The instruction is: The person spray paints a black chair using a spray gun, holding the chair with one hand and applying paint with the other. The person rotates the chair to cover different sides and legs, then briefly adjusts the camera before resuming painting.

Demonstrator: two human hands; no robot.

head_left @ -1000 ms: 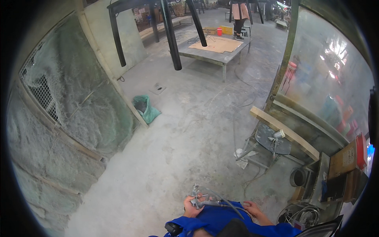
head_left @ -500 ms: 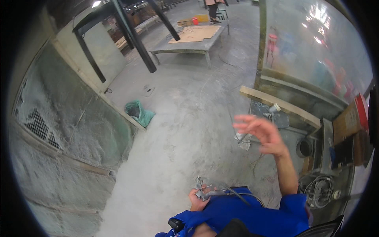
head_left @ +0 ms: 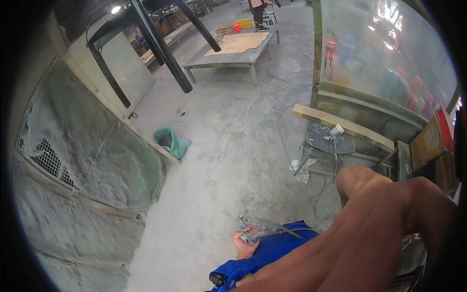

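Observation:
Low in the middle, my left hand [head_left: 244, 247] is closed round a grey metal spray gun [head_left: 252, 237], held beside my blue clothing. A hose [head_left: 284, 228] runs from the gun toward the right. My right hand [head_left: 372, 214] is raised very close to the camera and fills the lower right. Its back and bent knuckles show; the fingertips are hidden, so whatever they touch cannot be made out. Beyond it stands a low dark stool [head_left: 331, 142] with a pale cup [head_left: 336, 130] on a metal fitting on its top.
A wooden beam [head_left: 343, 127] lies behind the stool, with cartons [head_left: 430, 138] farther right. A green sack [head_left: 177, 146] sits by the dusty left panel [head_left: 97, 146]. Black posts [head_left: 163, 48] hang ahead. A low table [head_left: 221, 62] bears cardboard; a person [head_left: 259, 14] stands beyond.
My right hand has come from above the floor near the stool back close to the camera, now covering the lower right. The left hand keeps the spray gun in nearly the same place.

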